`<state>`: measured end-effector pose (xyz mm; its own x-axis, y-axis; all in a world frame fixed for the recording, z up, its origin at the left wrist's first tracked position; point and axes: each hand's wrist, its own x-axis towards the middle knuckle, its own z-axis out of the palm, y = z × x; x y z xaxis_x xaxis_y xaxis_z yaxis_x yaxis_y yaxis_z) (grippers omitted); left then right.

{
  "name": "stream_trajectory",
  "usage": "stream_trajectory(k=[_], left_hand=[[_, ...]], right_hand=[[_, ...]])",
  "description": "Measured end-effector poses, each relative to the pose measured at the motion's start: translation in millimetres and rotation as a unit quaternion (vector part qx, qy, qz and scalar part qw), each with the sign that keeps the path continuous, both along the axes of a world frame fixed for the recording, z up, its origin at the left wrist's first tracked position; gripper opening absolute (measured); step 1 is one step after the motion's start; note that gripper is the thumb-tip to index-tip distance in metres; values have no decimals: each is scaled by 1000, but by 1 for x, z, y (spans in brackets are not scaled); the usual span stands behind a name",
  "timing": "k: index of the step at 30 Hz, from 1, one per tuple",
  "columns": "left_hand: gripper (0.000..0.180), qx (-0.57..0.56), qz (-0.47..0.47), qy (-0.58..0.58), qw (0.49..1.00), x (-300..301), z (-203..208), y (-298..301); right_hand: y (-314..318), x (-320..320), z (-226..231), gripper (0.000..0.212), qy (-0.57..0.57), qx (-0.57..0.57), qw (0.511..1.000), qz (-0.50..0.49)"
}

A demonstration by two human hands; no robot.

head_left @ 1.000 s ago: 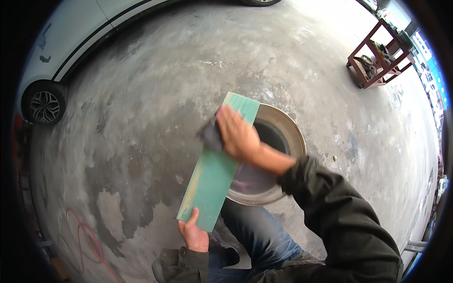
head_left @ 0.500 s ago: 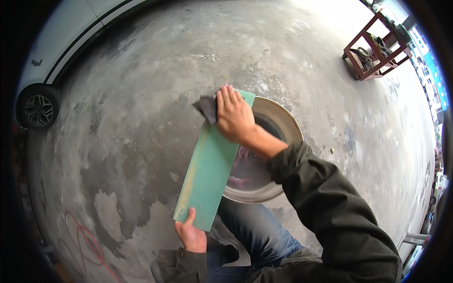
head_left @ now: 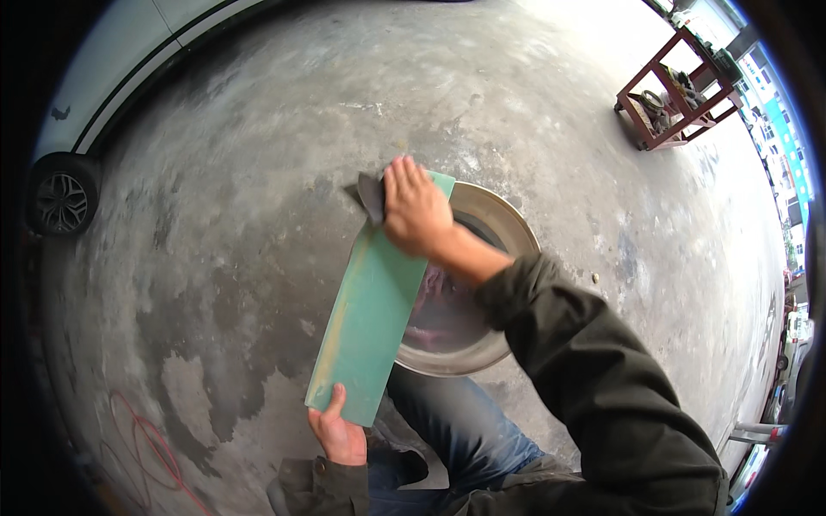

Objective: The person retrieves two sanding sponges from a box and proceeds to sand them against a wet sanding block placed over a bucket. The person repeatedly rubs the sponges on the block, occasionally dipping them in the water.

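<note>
A long green board (head_left: 366, 314) with a worn yellowish streak along its left side slants across a round metal basin (head_left: 505, 204). At its near end my left hand (head_left: 340, 434) grips the edge, thumb on top and fingers underneath. My right hand (head_left: 416, 209) lies flat on the far end, fingers together, pressing down a dark grey sheet that looks like sandpaper (head_left: 372, 198). One end of this sheet sticks out past the board's left edge; the rest is under my palm. Murky water (head_left: 452, 318) with a pinkish patch shows in the basin, partly hidden by the board and my right forearm.
A white car (head_left: 107, 73) with a dark wheel (head_left: 64, 196) stands at the far left. At the far right is a dark red tool cart (head_left: 667, 95) holding several items. A red hose (head_left: 155, 439) lies on the stained concrete floor (head_left: 232, 258) at the lower left.
Board, basin and both hands appear slightly farther left, as does the whole scene. My right hand remains at the board's far end, and the sheet's protruding flap looks a little narrower.
</note>
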<state>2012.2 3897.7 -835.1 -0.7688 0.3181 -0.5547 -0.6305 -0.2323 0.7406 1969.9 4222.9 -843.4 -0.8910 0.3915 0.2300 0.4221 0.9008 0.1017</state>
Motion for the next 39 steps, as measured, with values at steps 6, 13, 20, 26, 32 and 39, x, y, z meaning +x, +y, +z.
stream_trajectory(k=[6,13,20,26,32,39], left_hand=[[39,-2,6,-10,1000,2,6,3],[39,13,1,-12,1000,0,8,4],[39,18,3,-13,1000,-2,10,5],[37,-15,34,-21,999,-5,4,-3],[38,-7,0,-15,1000,-4,8,7],[36,20,-1,-3,1000,-3,6,2]], right_hand=[[31,10,7,59,31,-105,992,56],[19,15,9,64,28,-126,988,80],[3,26,-3,65,47,-70,991,108],[-75,31,1,65,-38,-67,980,181],[14,-3,-3,89,12,-99,995,10],[4,32,-12,91,-20,-124,978,164]])
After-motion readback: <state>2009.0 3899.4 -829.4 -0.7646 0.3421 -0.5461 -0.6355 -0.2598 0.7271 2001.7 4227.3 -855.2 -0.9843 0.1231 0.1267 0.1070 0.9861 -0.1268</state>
